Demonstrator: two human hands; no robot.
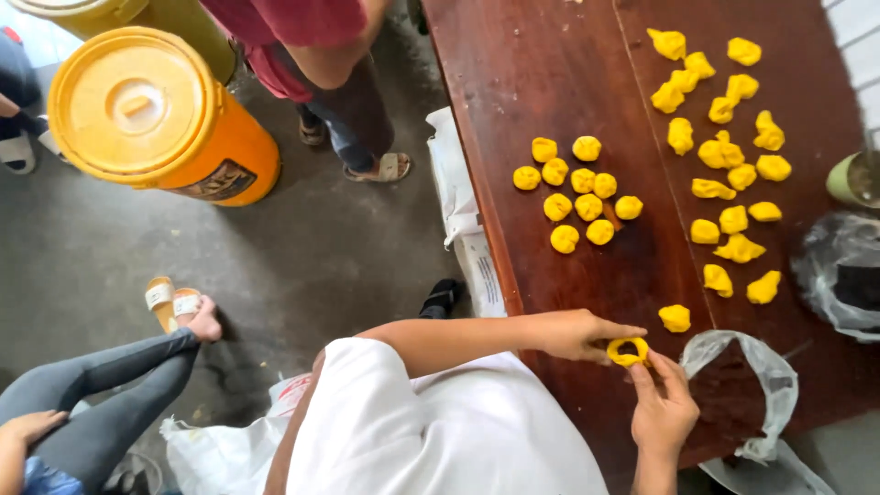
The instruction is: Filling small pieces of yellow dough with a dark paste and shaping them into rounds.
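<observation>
Yellow dough cup pinched between both hands at the table's near edge

Yellow dough piece (628, 351), soft, pressed into a small ring-like cup with a dark hollow at its middle, sits in the air just over the near edge of the dark reddish wooden table (568, 82). Left hand (577, 335) reaches in from the left, fingers clenched on the cup's left rim. Right hand (662, 408) comes up from below, fingertips grasping its lower right rim. Both hands touch it; neither is nearer. The cup's opening faces up toward the camera.

Closest neighbour: one lone yellow dough lump (675, 318), just beyond the cup and slightly right, apart from both hands. Farther up the table, a tight cluster of round yellow dough balls (577, 192); to the right, a looser spread of folded yellow dough pieces (724, 147). A crumpled clear plastic bag (747, 385) lies just right of the right hand.
</observation>
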